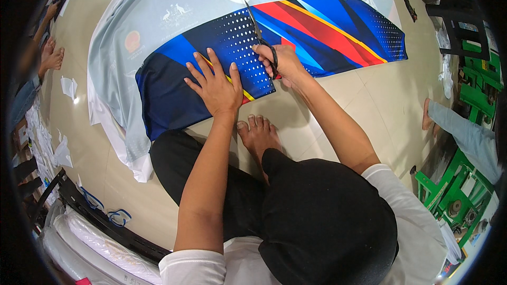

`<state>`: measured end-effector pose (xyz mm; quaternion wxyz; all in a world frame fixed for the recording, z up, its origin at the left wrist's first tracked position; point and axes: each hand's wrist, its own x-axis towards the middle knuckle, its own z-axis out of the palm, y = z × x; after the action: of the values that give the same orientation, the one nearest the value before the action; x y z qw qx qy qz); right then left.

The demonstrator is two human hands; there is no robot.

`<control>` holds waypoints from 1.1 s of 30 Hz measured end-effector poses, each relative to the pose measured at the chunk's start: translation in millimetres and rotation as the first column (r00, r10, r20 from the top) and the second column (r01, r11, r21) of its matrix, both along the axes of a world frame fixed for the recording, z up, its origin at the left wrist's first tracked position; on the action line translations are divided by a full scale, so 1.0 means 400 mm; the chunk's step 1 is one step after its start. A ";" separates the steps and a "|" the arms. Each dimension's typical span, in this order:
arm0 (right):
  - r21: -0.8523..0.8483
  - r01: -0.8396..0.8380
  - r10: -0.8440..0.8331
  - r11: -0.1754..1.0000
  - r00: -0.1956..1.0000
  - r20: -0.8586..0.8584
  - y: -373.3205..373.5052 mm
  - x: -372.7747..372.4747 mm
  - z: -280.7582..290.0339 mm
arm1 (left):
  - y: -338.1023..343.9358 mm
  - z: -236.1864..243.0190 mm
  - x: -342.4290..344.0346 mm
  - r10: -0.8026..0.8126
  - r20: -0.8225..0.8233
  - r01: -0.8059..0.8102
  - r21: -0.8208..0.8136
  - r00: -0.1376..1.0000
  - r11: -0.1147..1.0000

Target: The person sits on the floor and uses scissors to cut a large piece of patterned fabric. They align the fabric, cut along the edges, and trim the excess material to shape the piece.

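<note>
A printed blue cloth (171,87) with red, yellow and white-dotted patterns lies spread on the floor. My left hand (217,88) rests flat on its left part, fingers spread. Black-handled scissors (253,22) are gripped in my right hand (288,65), their blades pointing away from me across the dotted area. A cut runs through the cloth from its near edge up to the scissors, leaving a right part (338,34) with red and yellow stripes. Beneath and beyond it spreads a larger pale grey cloth (119,74) with printed emblems.
My bare foot (260,136) is on the tiles just below the cloth. Green metal frames (441,192) and a black chair (457,24) stand at right. At lower left are plastic-wrapped rolls (100,243) and sandals (119,216). Other people's feet (52,57) show at both sides.
</note>
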<state>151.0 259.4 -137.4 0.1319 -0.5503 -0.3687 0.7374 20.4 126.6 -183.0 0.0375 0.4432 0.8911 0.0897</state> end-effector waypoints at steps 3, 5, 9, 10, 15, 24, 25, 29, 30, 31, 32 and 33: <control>-0.002 0.006 -0.006 1.000 1.000 -0.009 0.001 0.000 -0.004 | 0.000 0.000 -0.001 0.001 -0.001 -0.001 -0.004 1.000 1.000; -0.001 0.003 -0.003 1.000 1.000 -0.008 0.002 0.002 -0.010 | 0.000 0.001 0.000 -0.001 -0.002 0.001 -0.005 1.000 1.000; -0.002 -0.006 0.006 1.000 1.000 -0.003 0.002 0.003 -0.023 | -0.002 -0.001 -0.001 0.001 0.003 -0.001 -0.001 1.000 1.000; 0.001 -0.007 0.007 1.000 1.000 0.000 0.001 0.003 -0.027 | -0.002 0.000 0.000 0.001 0.007 -0.001 0.002 1.000 1.000; -0.003 -0.020 0.020 1.000 1.000 -0.011 0.004 -0.001 -0.026 | -0.002 0.003 0.000 -0.004 0.019 0.003 0.012 1.000 1.000; -0.036 -0.167 0.165 0.985 0.986 -0.037 -0.012 0.101 0.062 | -0.011 0.003 -0.014 -0.024 0.037 0.022 0.061 0.999 0.998; 0.129 -0.204 0.188 0.970 0.974 0.127 -0.025 0.140 0.050 | -0.007 0.008 -0.012 -0.036 0.057 0.033 0.066 0.998 0.997; 0.685 -0.390 -0.158 0.615 0.790 0.592 -0.084 0.215 0.039 | 0.011 0.046 -0.094 -0.089 0.100 0.083 0.065 0.991 0.994; 0.730 -0.376 -0.228 0.570 0.781 0.581 -0.092 0.230 0.032 | 0.021 0.048 -0.128 -0.108 0.108 0.100 0.074 0.988 0.992; 0.772 -0.367 -0.294 0.519 0.772 0.564 -0.095 0.241 0.017 | 0.031 0.052 -0.159 -0.131 0.078 0.116 0.171 0.988 0.978; 0.810 -0.360 -0.358 0.464 0.760 0.543 -0.093 0.253 0.002 | 0.040 0.060 -0.194 -0.136 0.043 0.130 0.115 0.990 0.985; 0.796 -0.417 -0.328 0.438 0.751 0.574 -0.092 0.277 -0.015 | 0.050 0.083 -0.217 -0.142 0.039 0.143 -0.013 0.989 0.990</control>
<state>261.7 222.8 -143.3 0.2420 -0.6036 -0.7371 0.1838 -66.5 146.7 -149.6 0.0643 0.5037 0.8570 0.0881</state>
